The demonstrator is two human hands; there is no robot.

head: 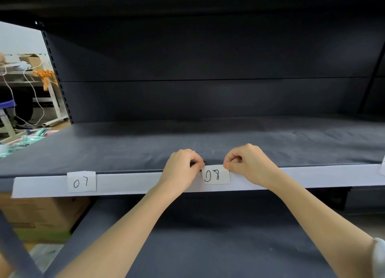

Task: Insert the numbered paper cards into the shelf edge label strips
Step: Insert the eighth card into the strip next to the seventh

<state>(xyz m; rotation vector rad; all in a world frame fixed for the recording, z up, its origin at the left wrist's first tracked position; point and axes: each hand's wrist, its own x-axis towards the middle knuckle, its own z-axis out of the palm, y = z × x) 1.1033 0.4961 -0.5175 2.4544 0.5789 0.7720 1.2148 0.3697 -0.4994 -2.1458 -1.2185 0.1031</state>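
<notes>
A white label strip (133,183) runs along the front edge of a dark shelf. A paper card marked 07 (81,181) sits in the strip at the left. A second card marked 08 (216,174) stands against the strip near the middle. My left hand (181,169) pinches its upper left corner, and my right hand (248,163) pinches its upper right corner. The card's top edge sticks up above the strip; its lower edge lies on the strip's face.
The dark shelf board (208,138) behind the strip is bare, with a dark back panel above. A lower shelf (208,236) lies under my forearms. A cardboard box (41,213) stands at lower left. Another white card edge (383,163) shows at far right.
</notes>
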